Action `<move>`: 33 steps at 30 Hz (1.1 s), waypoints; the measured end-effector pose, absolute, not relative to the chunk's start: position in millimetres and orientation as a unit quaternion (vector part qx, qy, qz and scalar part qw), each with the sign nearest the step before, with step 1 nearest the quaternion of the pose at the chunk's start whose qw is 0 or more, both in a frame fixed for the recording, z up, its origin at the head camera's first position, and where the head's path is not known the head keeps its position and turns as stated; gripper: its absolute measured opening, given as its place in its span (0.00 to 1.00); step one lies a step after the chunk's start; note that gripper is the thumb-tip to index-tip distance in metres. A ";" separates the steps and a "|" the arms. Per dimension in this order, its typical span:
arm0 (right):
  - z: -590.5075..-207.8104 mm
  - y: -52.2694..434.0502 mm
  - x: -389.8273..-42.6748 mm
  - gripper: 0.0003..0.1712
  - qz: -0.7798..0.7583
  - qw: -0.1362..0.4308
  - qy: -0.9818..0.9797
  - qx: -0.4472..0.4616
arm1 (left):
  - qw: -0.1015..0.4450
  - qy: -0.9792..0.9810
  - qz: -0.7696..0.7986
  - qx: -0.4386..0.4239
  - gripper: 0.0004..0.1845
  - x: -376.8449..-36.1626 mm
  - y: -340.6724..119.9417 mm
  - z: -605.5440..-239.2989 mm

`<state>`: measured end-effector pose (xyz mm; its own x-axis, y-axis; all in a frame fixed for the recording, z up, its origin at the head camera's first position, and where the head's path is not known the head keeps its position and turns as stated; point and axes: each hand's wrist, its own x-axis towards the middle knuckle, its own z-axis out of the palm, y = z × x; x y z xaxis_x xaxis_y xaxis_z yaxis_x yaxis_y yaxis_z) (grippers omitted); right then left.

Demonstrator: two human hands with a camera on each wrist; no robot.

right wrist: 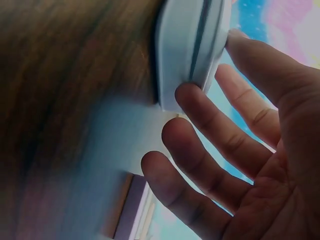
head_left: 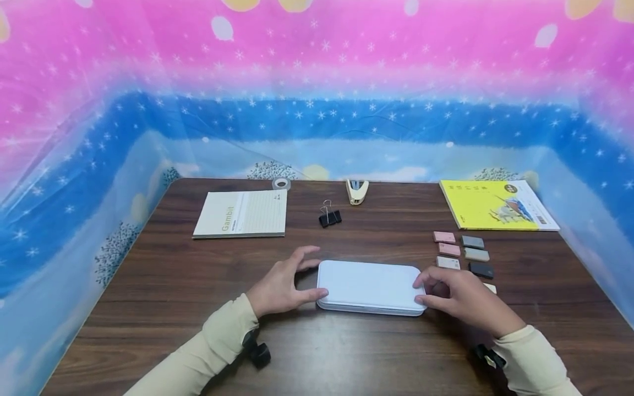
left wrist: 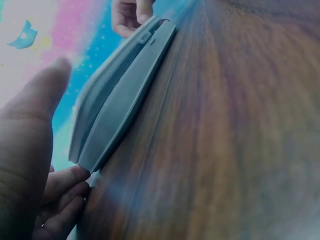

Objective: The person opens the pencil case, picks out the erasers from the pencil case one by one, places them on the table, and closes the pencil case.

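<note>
A flat pale-blue tin case (head_left: 369,286) lies lid up on the dark wooden table (head_left: 163,308), near the front middle. My left hand (head_left: 313,279) is at its left short end, thumb against the near corner and index finger stretched toward the far corner. The left wrist view shows the case (left wrist: 120,95) edge-on with my fingertips (left wrist: 67,182) touching its corner. My right hand (head_left: 420,291) is at the right end, with fairly straight fingers (right wrist: 200,107) resting against the case (right wrist: 190,45). Neither hand lifts it.
At the back lie a "Gambit" notebook (head_left: 241,213), a tape roll (head_left: 280,183), a black binder clip (head_left: 329,217), a beige stapler (head_left: 357,191) and a yellow book (head_left: 497,204). Several small pink, grey and dark blocks (head_left: 463,253) sit right of the case. Patterned sheeting walls the table.
</note>
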<state>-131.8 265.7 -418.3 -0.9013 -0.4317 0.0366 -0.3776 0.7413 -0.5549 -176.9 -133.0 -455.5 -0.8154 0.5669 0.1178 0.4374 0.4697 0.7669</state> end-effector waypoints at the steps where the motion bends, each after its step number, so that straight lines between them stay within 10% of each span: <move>1: -419.0 265.0 -131.3 0.09 -0.286 0.046 0.932 -0.219 | 0.075 0.855 0.422 0.293 0.47 -176.4 -132.9 -455.4; 33: -418.6 253.9 -124.6 0.16 -0.298 0.071 0.932 -0.191 | 0.093 0.847 0.445 0.276 0.47 -168.2 -138.4 -452.0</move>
